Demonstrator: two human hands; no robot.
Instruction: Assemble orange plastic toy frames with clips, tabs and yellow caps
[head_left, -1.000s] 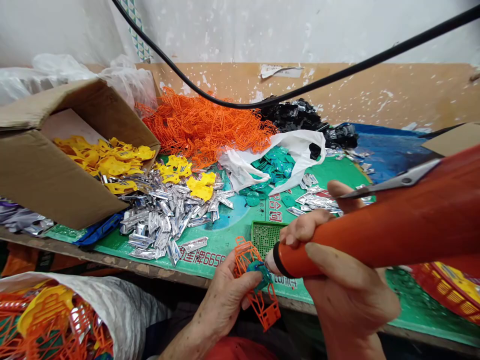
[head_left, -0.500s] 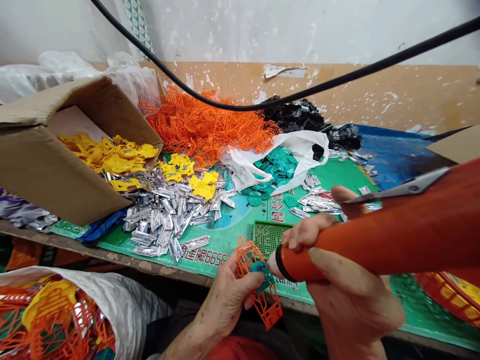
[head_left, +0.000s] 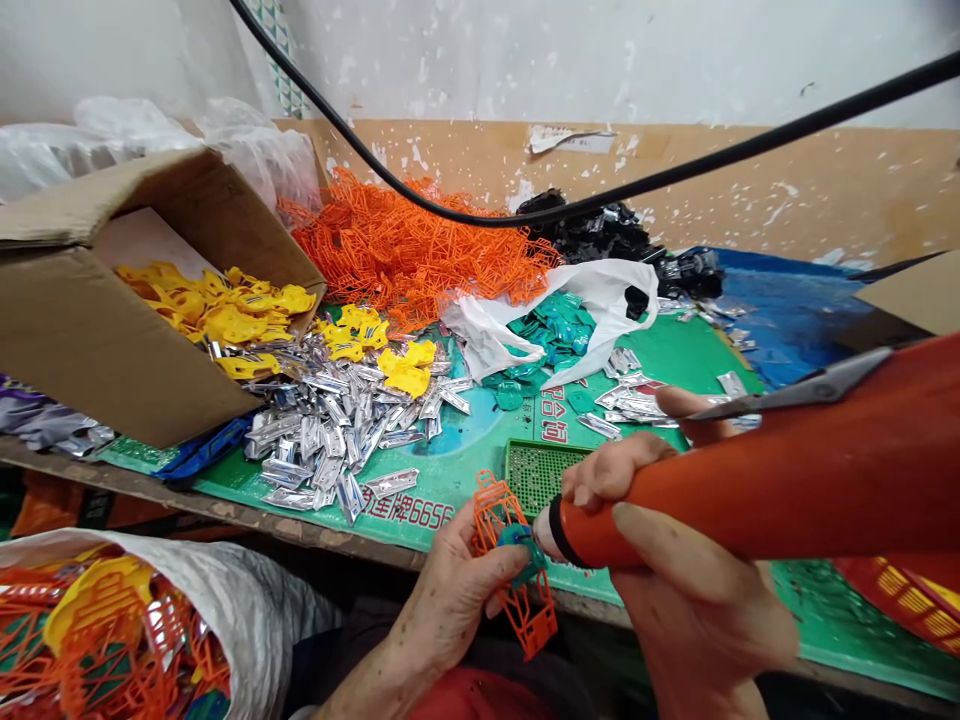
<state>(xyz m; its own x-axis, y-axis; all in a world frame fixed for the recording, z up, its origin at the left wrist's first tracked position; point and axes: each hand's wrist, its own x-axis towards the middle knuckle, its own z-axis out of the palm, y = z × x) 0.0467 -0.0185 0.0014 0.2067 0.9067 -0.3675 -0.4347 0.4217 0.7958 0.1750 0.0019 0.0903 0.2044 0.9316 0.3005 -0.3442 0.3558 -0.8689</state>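
My left hand (head_left: 457, 600) is shut on an orange plastic lattice frame (head_left: 529, 614) at the near edge of the bench. A teal plastic piece (head_left: 520, 550) sits on the frame beside my left thumb. My right hand (head_left: 679, 560) grips a thick orange tube tool (head_left: 757, 495) with a black collar (head_left: 559, 532). Its pale tip presses against or sits very near the teal piece. A steel scissor blade (head_left: 795, 392) lies along the top of the tube, past my right fingers. Part of the frame is hidden behind my left fingers.
A cardboard box (head_left: 112, 330) of yellow parts stands at left. Silver pieces (head_left: 330, 430), an orange lattice heap (head_left: 405, 250) and a white bag (head_left: 600, 300) of teal parts lie on a green mat. A filled sack sits at lower left, a red basket at right, and a black cable crosses above.
The view has shifted slightly. Both hands keep the same hold, and the tube's far end sits a little lower in the picture.
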